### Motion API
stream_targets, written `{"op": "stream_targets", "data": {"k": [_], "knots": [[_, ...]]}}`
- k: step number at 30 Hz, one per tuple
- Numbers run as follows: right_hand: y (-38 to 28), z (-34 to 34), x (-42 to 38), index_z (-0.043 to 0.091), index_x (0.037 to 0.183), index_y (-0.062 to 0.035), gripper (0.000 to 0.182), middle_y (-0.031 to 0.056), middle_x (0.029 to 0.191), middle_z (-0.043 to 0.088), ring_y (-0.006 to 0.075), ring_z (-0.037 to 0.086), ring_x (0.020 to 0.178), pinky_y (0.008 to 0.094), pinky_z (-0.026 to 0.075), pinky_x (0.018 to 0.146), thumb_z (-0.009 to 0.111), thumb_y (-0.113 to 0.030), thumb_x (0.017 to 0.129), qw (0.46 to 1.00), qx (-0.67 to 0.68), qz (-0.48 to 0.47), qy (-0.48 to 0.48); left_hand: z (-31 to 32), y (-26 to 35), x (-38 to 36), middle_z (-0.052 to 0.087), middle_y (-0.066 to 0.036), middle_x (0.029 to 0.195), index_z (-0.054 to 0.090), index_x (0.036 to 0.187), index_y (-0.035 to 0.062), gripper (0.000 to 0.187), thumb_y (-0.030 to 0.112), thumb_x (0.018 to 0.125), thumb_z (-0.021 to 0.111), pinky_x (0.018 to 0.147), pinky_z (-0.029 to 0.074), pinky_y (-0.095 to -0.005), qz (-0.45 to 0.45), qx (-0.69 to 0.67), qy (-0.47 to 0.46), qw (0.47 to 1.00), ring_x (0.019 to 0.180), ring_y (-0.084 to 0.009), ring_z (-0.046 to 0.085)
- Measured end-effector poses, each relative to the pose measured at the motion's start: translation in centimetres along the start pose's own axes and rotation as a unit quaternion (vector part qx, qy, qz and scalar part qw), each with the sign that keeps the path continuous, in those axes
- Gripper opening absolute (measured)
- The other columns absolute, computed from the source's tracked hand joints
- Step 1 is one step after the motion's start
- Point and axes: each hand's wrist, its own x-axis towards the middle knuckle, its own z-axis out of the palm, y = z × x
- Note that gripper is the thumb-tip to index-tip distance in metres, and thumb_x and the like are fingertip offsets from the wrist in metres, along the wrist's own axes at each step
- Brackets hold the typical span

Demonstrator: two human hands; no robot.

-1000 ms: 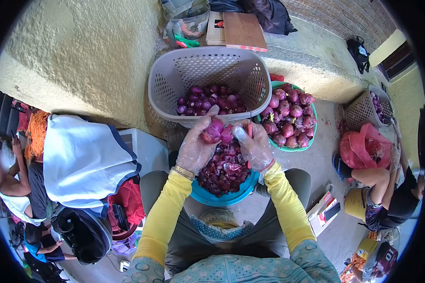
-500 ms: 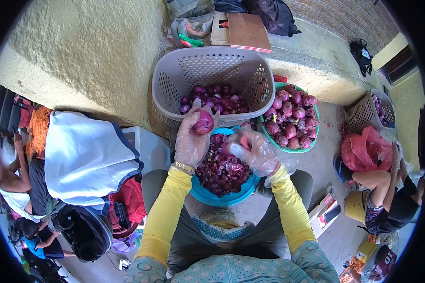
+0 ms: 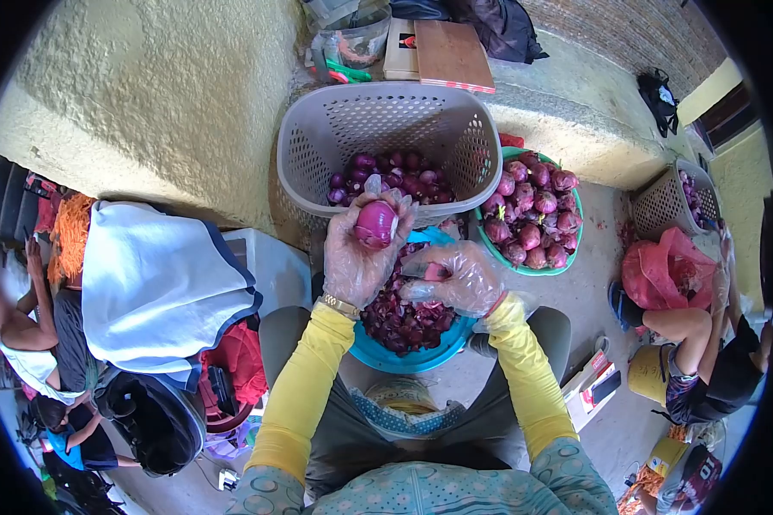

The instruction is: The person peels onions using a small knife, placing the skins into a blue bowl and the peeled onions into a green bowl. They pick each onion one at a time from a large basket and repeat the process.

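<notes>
My left hand (image 3: pixel 358 257), in a clear plastic glove, holds a peeled red onion (image 3: pixel 375 223) up near the front rim of the grey basket (image 3: pixel 318 137). That basket holds peeled purple onions (image 3: pixel 391 176). My right hand (image 3: pixel 458 279), also gloved, is closed on a small knife with a pinkish handle and hovers over the blue bowl (image 3: pixel 408 359) full of onion skins (image 3: pixel 404 318). A green bowl (image 3: pixel 567 262) of unpeeled red onions (image 3: pixel 531 215) sits to the right.
A yellow wall and ledge rise behind the basket, with a box (image 3: pixel 442 53) on top. A person (image 3: pixel 704 343) sits at the right by a red bag (image 3: pixel 666 270) and another basket (image 3: pixel 674 202). Other people (image 3: pixel 17 335) and a cloth-covered stack (image 3: pixel 159 287) are at left.
My hands have come apart: the left raised the onion toward the grey basket, while the right dropped lower over the blue bowl with the knife.
</notes>
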Motion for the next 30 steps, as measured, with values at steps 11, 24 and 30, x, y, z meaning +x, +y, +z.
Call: {"op": "stream_targets", "data": {"k": [11,24,30], "knots": [[1.3,1.2,0.3,0.075,0.111,-0.0097,0.054,0.0080,0.067,0.061,0.0212,0.055,0.057,0.0363,0.047,0.058,0.085,-0.050,0.077,0.991,-0.042,0.003,0.125,2.0,-1.2,-0.3,0.062,-0.014,0.121,0.057,0.130,0.0043,0.042,0.038,0.104,0.059,0.099,0.054,-0.0394,0.031,0.142,0.032,0.989,0.119,-0.0279,0.060],[-0.2,1.2,0.8,0.075,0.116,-0.0104,0.057,0.0105,0.077,0.071,0.0321,0.070,0.067,0.0418,0.054,0.064,0.082,-0.053,0.078,0.976,-0.153,0.017,0.157,0.8,-1.7,-0.5,0.061,-0.005,0.115,0.057,0.127,0.0073,0.038,0.039,0.108,0.048,0.092,0.052,-0.0332,0.051,0.360,0.017,0.932,0.104,-0.0157,0.061],[0.3,1.6,0.9,0.075,0.102,-0.0062,0.051,0.0122,0.071,0.067,0.0324,0.064,0.062,0.0414,0.050,0.060,0.083,-0.050,0.078,0.974,-0.132,-0.015,0.182,1.7,-1.7,-0.7,0.060,-0.005,0.117,0.057,0.125,0.0076,0.037,0.039,0.109,0.047,0.089,0.054,-0.0340,0.034,0.336,0.021,0.941,0.104,-0.0155,0.061]]}}
